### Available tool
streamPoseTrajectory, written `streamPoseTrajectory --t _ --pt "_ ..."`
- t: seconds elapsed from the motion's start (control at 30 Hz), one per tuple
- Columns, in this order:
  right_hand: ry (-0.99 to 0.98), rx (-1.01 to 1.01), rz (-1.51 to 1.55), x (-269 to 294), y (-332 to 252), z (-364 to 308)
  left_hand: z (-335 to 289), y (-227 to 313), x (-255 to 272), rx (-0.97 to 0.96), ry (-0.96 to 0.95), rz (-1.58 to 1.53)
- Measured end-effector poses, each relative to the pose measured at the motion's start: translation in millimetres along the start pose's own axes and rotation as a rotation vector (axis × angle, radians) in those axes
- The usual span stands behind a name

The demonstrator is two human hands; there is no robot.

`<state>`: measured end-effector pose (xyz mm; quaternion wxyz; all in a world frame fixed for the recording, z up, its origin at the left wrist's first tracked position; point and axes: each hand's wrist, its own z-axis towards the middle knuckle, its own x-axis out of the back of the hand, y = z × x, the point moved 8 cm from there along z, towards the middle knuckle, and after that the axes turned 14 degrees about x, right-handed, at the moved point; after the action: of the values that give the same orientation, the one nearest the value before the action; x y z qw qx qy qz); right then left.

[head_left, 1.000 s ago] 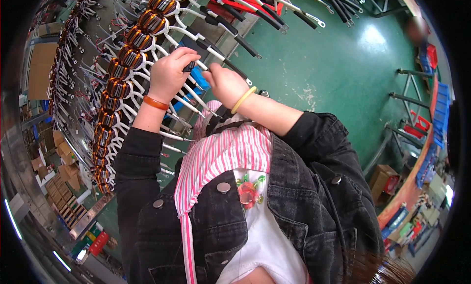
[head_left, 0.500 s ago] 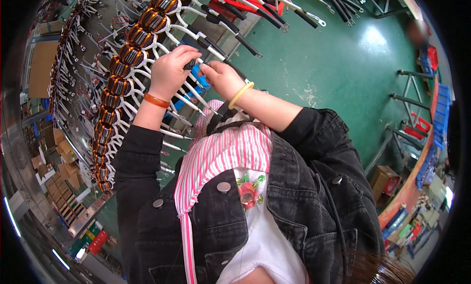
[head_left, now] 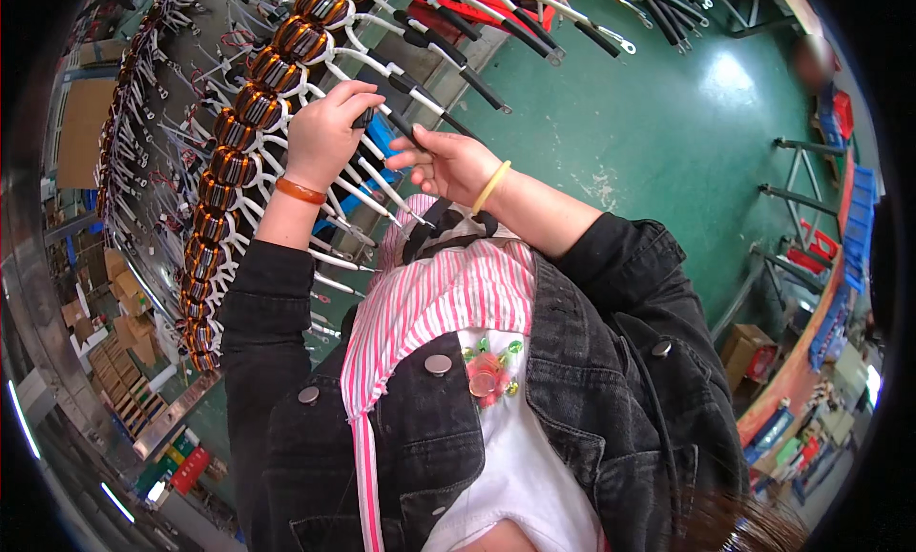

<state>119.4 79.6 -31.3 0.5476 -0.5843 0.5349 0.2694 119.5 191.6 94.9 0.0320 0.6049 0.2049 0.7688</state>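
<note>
My left hand (head_left: 327, 132) is closed, its thumb and fingers pinching a short black piece (head_left: 364, 119) beside a white-sleeved cable lead; its exact kind is hard to make out. My right hand (head_left: 456, 166) lies just to the right, with a black sleeve (head_left: 401, 125) on a lead running between its thumb and loosely curled fingers. The leads come off a curved row of copper-wound coils (head_left: 258, 105) to the left. More white leads (head_left: 382, 187) hang below my hands, some ending in bare tips.
Other leads with black sleeves and ring terminals (head_left: 626, 46) stick out at the top, over a red bin (head_left: 434, 18). A blue container (head_left: 377, 137) sits beneath the leads. A second row of coils (head_left: 116, 123) stands farther left. Green floor (head_left: 592, 132) and metal frames (head_left: 800, 185) are to the right.
My right hand has moved right and slightly down, away from my left fingers, and its fingers have loosened. The black sleeve now shows between the hands. My left hand has shifted slightly.
</note>
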Motion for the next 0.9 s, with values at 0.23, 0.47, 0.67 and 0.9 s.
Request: streamPoseTrajectory --t 0.23,0.47,0.67,0.9 --pt "-0.039 -0.051 0.123 -5 4 -7 0 -2 1 -0.009 -0.020 0.006" --pt "0.005 -0.053 0.112 5 9 -4 0 -2 0 -0.006 -0.008 0.008" --pt "0.153 -0.195 -0.182 15 8 -25 -8 -1 14 0.122 0.073 0.039" --pt "0.123 -0.270 -0.366 33 29 -40 -18 -11 3 0.232 -0.144 0.378"
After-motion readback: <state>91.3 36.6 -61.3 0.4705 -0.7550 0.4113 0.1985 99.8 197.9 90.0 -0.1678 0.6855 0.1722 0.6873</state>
